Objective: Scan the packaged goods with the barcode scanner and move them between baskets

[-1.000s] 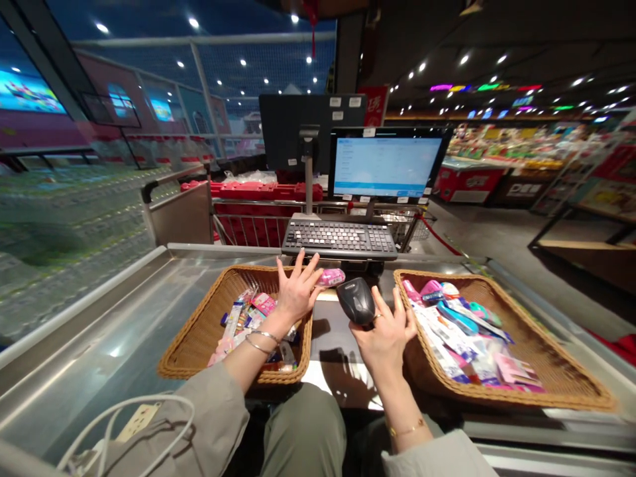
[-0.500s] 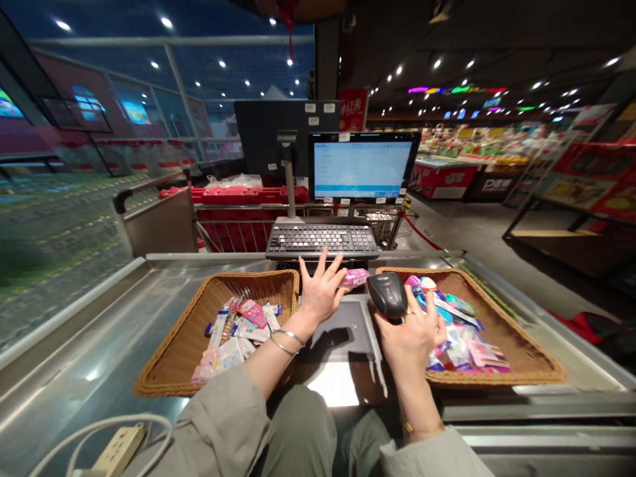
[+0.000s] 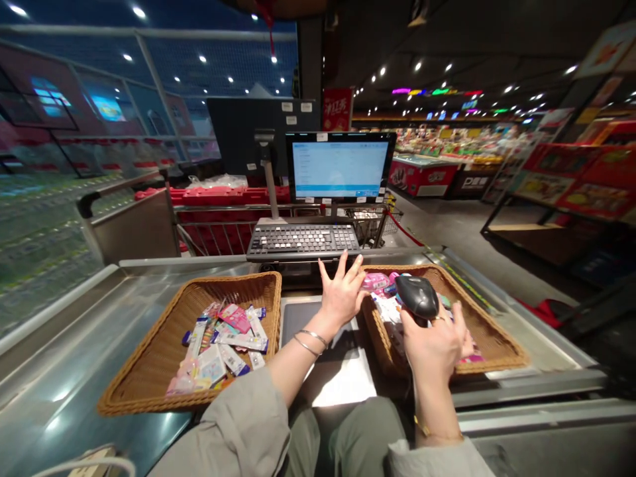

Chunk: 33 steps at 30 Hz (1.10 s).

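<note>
My left hand [image 3: 342, 299] is at the left rim of the right wicker basket [image 3: 497, 344]. Its thumb and index finger pinch a small pink packaged item [image 3: 376, 283], while the other fingers stretch out. What the item is cannot be made out. My right hand [image 3: 437, 344] grips a black handheld barcode scanner [image 3: 417, 297] over the same basket, its handle mostly hidden by the fingers. Beneath lie mixed small packages [image 3: 390, 308], partly covered by the hand. The left wicker basket [image 3: 124, 381] holds several small packets [image 3: 241, 339], some pink, some white and blue.
A keyboard [image 3: 303, 240] and a lit monitor [image 3: 340, 165] stand behind the metal counter [image 3: 54, 371]. Between the baskets is a flat grey panel [image 3: 301, 321]. A power strip [image 3: 94, 462] with a white cable lies at the lower left. Shopping carts [image 3: 213, 232] stand beyond.
My left hand has carried the pink item rightward to the right basket. The scanner in my right hand has also moved right, farther over that basket. The view has shifted slightly right.
</note>
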{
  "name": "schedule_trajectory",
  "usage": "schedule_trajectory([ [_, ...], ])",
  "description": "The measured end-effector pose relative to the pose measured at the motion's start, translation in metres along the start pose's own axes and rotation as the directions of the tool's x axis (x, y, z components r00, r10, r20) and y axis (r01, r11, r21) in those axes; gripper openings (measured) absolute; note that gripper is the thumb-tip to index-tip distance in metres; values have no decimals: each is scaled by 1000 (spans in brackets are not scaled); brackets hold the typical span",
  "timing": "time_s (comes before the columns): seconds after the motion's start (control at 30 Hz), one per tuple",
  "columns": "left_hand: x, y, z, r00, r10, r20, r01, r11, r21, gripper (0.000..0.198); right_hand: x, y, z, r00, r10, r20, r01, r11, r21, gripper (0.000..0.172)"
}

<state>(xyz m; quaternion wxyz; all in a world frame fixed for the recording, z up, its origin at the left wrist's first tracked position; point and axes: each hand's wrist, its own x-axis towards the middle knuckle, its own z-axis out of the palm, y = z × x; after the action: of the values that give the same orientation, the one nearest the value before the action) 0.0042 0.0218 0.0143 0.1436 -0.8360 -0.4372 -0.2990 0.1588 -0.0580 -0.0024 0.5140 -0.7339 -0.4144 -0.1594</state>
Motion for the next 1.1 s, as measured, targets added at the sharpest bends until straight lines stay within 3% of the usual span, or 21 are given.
schedule_trajectory([
  [0.4,24,28,33,998,-41,51,43,998,-45,31,20,33,-3,999,39,-28,-40,997,-61,48],
  [0.8,45,32,71,990,-113,86,119,990,-73,41,20,40,-6,999,7,-34,-9,998,-55,51],
  [0.93,38,27,69,988,-122,89,130,988,-85,42,17,41,-2,1000,-25,11,25,997,-79,48],
  [1.1,30,21,47,983,-172,62,177,980,-92,42,12,30,1,998,-59,37,62,995,-80,41],
])
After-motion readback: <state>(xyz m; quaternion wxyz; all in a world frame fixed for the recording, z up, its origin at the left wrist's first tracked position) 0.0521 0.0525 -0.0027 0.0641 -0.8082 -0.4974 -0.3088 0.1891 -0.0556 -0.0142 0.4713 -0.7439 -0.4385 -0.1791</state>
